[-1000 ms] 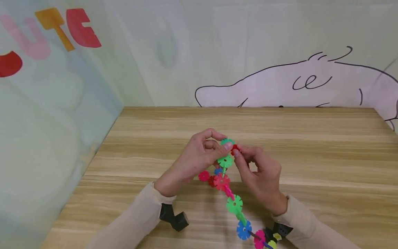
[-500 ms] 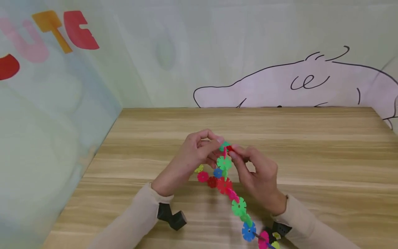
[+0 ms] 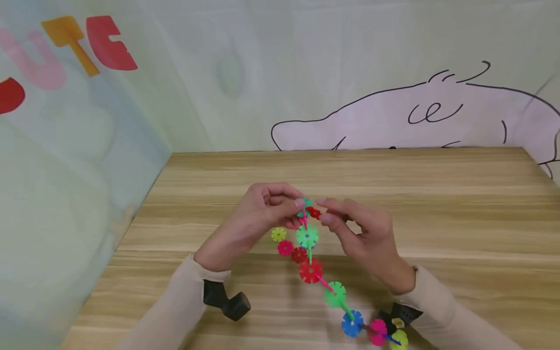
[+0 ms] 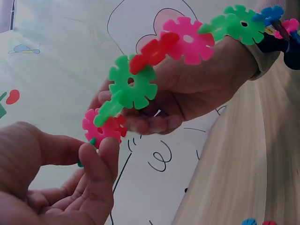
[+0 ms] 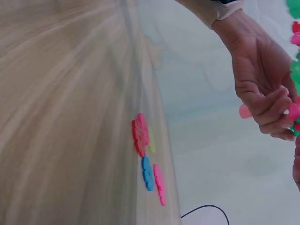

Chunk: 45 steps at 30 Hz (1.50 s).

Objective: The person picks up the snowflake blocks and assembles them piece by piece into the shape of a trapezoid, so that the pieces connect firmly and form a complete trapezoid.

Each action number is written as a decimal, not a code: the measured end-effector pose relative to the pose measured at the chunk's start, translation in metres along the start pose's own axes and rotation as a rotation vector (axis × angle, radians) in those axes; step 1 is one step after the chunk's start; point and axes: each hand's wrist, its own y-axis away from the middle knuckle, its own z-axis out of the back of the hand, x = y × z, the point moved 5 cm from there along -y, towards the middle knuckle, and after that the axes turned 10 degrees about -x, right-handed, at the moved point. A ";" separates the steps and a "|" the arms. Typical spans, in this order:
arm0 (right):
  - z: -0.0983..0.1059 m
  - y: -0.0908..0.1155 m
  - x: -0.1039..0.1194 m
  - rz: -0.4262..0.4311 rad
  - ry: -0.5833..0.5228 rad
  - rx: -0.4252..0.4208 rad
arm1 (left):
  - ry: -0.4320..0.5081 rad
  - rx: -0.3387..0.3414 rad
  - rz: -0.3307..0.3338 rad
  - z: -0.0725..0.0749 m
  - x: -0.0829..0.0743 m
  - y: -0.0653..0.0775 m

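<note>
A chain of slotted snowflake discs runs from between the hands toward the near right in the head view, with a green disc (image 3: pixel 307 236), a red disc (image 3: pixel 310 271) and a blue disc (image 3: pixel 352 323) along it. My left hand (image 3: pixel 249 223) pinches the teal disc (image 3: pixel 306 206) at its far end between thumb and fingers. A small red disc (image 3: pixel 313 212) juts from that teal disc. Beside it, my right hand (image 3: pixel 369 238) has its thumb and index finger spread apart, tips close to the red disc. The left wrist view shows the chain hanging before the right hand (image 4: pixel 201 84).
On the wooden table (image 3: pixel 459 218) lie loose discs: a yellow one (image 3: pixel 278 234), a pink one (image 3: pixel 285 248) and a red one (image 3: pixel 299 255), plus a blue one (image 5: pixel 147 173) mostly hidden in the head view. A printed cloth (image 3: pixel 350 58) stands behind.
The left hand has moved left with the chain's end. The right finger and thumb, which pinched the red disc, have parted from it, and the disc stays on the teal one.
</note>
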 end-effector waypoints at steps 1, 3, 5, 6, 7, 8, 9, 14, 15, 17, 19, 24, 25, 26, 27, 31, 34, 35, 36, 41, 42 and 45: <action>0.001 -0.001 -0.001 -0.017 -0.009 0.001 | -0.007 -0.013 0.000 0.003 0.000 0.001; 0.003 -0.003 -0.002 -0.049 -0.026 -0.010 | -0.014 -0.034 0.002 0.011 0.000 0.004; 0.007 -0.005 -0.004 -0.083 -0.033 -0.028 | -0.003 -0.054 0.003 0.019 0.001 0.007; 0.009 -0.006 -0.004 -0.102 -0.030 -0.037 | 0.002 -0.064 0.000 0.024 0.001 0.008; 0.011 -0.008 -0.005 -0.123 -0.026 -0.047 | 0.012 -0.074 -0.002 0.029 0.002 0.009; 0.013 -0.009 -0.006 -0.152 -0.022 -0.058 | 0.024 -0.084 -0.006 0.034 0.002 0.010; 0.015 -0.010 -0.008 -0.178 -0.013 -0.068 | 0.038 -0.093 -0.008 0.038 0.002 0.011; 0.025 -0.015 -0.014 -0.278 0.049 -0.088 | 0.067 -0.151 -0.026 0.060 0.000 0.017; 0.026 -0.016 -0.016 -0.284 0.059 -0.090 | 0.069 -0.166 -0.030 0.064 -0.001 0.017; 0.030 -0.017 -0.018 -0.297 0.071 -0.098 | 0.071 -0.202 -0.043 0.071 -0.002 0.018; 0.032 -0.017 -0.020 -0.318 0.073 -0.108 | 0.067 -0.237 -0.062 0.076 -0.003 0.018; 0.031 -0.014 -0.026 -0.400 0.086 -0.074 | 0.036 -0.325 -0.089 0.082 -0.002 0.017; 0.030 -0.012 -0.028 -0.420 0.096 -0.055 | 0.029 -0.341 -0.089 0.082 -0.001 0.017; 0.028 -0.010 -0.030 -0.442 0.107 -0.032 | 0.023 -0.356 -0.086 0.083 -0.001 0.017; 0.026 -0.008 -0.032 -0.462 0.120 -0.005 | 0.017 -0.370 -0.083 0.083 0.000 0.016; 0.019 0.001 -0.042 -0.555 0.133 0.079 | -0.009 -0.384 -0.067 0.083 0.002 0.015; 0.012 0.009 -0.050 -0.616 0.160 0.138 | -0.034 -0.363 -0.059 0.083 0.003 0.015; 0.009 0.011 -0.053 -0.632 0.174 0.159 | -0.044 -0.352 -0.058 0.082 0.003 0.015; 0.006 0.012 -0.055 -0.649 0.191 0.181 | -0.057 -0.342 -0.054 0.082 0.003 0.016; -0.019 0.015 -0.070 -0.718 0.251 0.313 | -0.111 -0.308 -0.047 0.080 0.004 0.018; -0.024 0.014 -0.073 -0.729 0.254 0.340 | -0.116 -0.304 -0.047 0.080 0.004 0.018; -0.037 0.013 -0.082 -0.746 0.260 0.434 | -0.120 -0.294 -0.052 0.077 0.005 0.017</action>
